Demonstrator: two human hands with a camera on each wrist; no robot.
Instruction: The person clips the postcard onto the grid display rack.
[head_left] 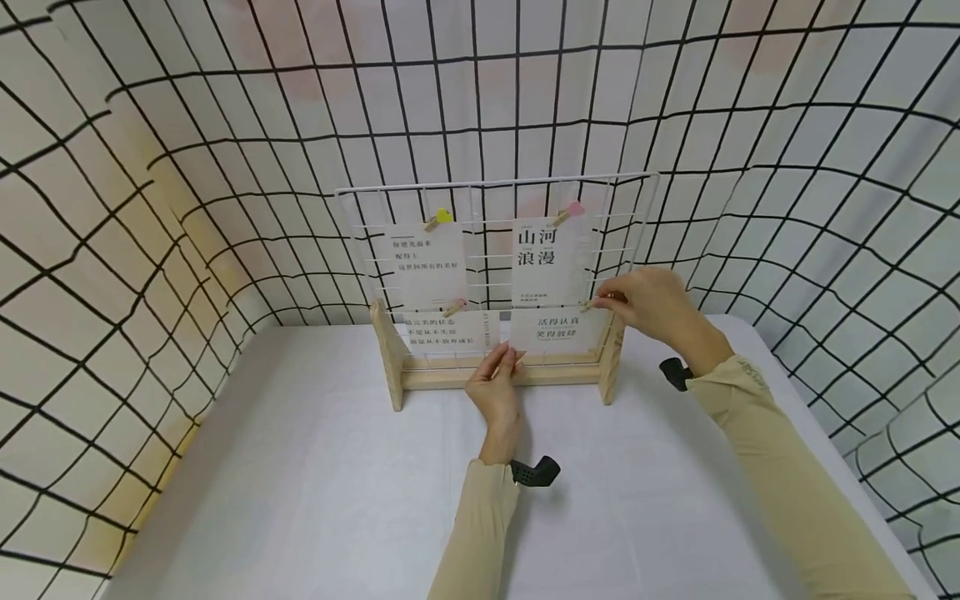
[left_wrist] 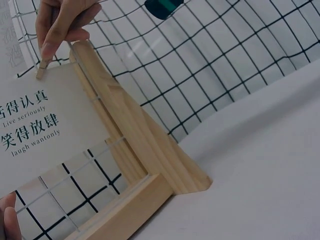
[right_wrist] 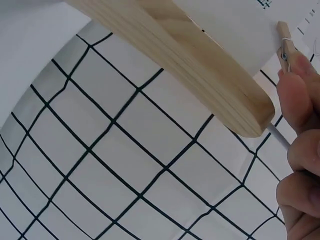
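Observation:
A white wire grid panel (head_left: 495,187) stands in a wooden stand (head_left: 465,375) on the white table. Four printed cards hang on it. My right hand (head_left: 600,302) pinches a small wooden clothespin (head_left: 589,305) at the top right corner of the lower right card (head_left: 555,329). My left hand (head_left: 512,357) holds that card's lower left corner between fingertips and thumb. In the left wrist view the right hand's fingers (left_wrist: 55,30) squeeze the clothespin (left_wrist: 43,69) on the card (left_wrist: 45,130). The right wrist view shows the clothespin (right_wrist: 285,47) against my fingers (right_wrist: 300,95).
Clips hold the other cards: a yellow one (head_left: 441,217), a pink one (head_left: 570,211) and a wooden one (head_left: 454,307). Black-gridded white walls (head_left: 150,208) enclose the table (head_left: 300,483) on three sides. The stand's wooden upright (left_wrist: 135,145) rises at the card's right edge.

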